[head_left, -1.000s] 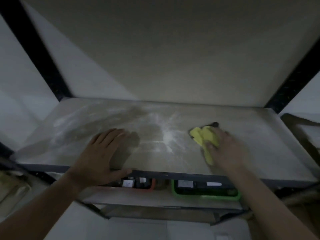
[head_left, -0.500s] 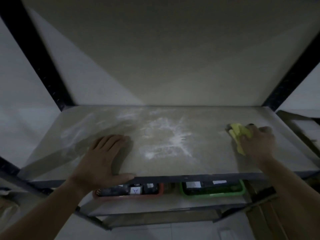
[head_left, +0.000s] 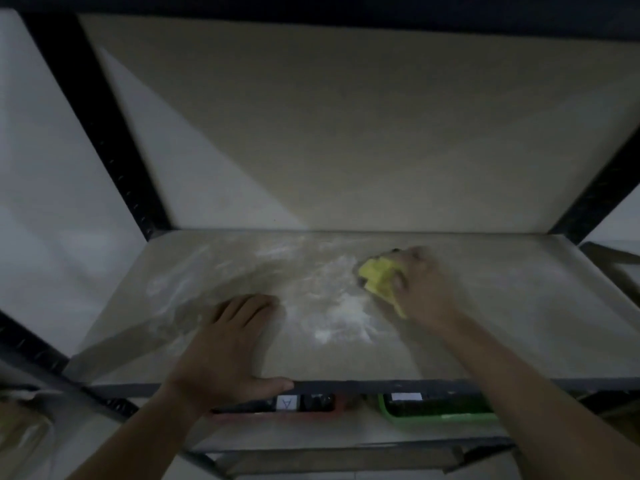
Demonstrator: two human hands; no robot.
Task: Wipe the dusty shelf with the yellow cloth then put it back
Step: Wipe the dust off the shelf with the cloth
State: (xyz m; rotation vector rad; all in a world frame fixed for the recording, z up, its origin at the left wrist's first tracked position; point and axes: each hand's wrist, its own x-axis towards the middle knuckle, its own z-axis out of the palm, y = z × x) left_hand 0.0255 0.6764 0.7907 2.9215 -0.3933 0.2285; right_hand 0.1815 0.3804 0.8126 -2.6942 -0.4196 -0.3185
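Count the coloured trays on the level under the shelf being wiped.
2. A red tray is under the left hand; a green tray is to its right. The dusty shelf hides most of that level, so more may sit behind.

right hand gripping yellow cloth, dusty shelf

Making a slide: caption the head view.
Right hand grips yellow cloth on dusty shelf; left hand rests flat.

Two hands, one yellow cloth, one shelf, maybe two trays.
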